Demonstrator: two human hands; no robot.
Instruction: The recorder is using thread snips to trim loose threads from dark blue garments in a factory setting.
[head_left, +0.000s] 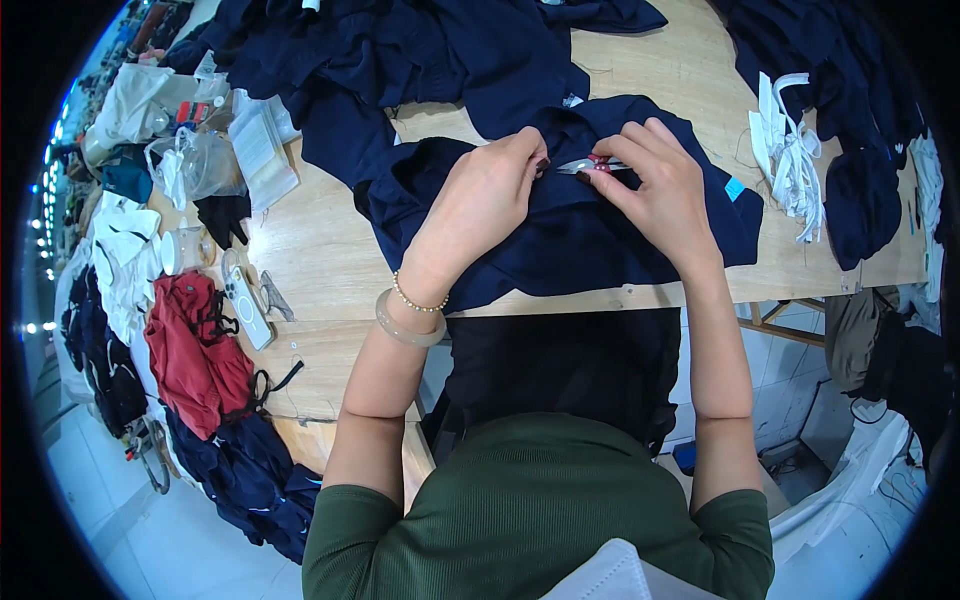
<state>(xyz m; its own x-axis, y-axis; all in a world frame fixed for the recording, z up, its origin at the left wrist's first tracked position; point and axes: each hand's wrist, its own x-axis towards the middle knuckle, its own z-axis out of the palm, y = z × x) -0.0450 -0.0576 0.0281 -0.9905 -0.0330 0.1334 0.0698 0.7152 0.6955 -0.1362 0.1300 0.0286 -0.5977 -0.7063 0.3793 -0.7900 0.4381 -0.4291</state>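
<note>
While both hands meet over the navy garment (pixel 600 240), the action sits near the front edge of the wooden surface (pixel 320 250), right in the middle of the view. Left hand (pixel 480 195) is curled shut, pinching a fold of the dark cloth between thumb and fingertips. Right hand (pixel 655 185) is closed too, gripping small thread snips (pixel 590 166) with a red grip and a silver blade. That blade lies almost level, its long axis running left to right, tip aimed straight at the left hand's pinch. The two are just apart, and the right hand is the one on the tool, so it is the nearer to the cutting point. The garment spreads away from both hands toward the right edge, with a small light-blue tag (pixel 735 188) showing there, and its lower hem drapes over the front edge.

Round about: a heap of more navy clothing (pixel 400 60) fills the far side, and a bundle of white straps (pixel 790 150) lies toward the right edge beside another dark pile (pixel 865 200). On the left edge, clear plastic bags (pixel 195 160) hold what look like small bits, too blurred to name, with flat white packets (pixel 262 145) next to them. A red garment (pixel 195 350) lies bunched at the near-left corner, a white phone-like device (pixel 245 305) beside it. Bracelets ring the left wrist.
</note>
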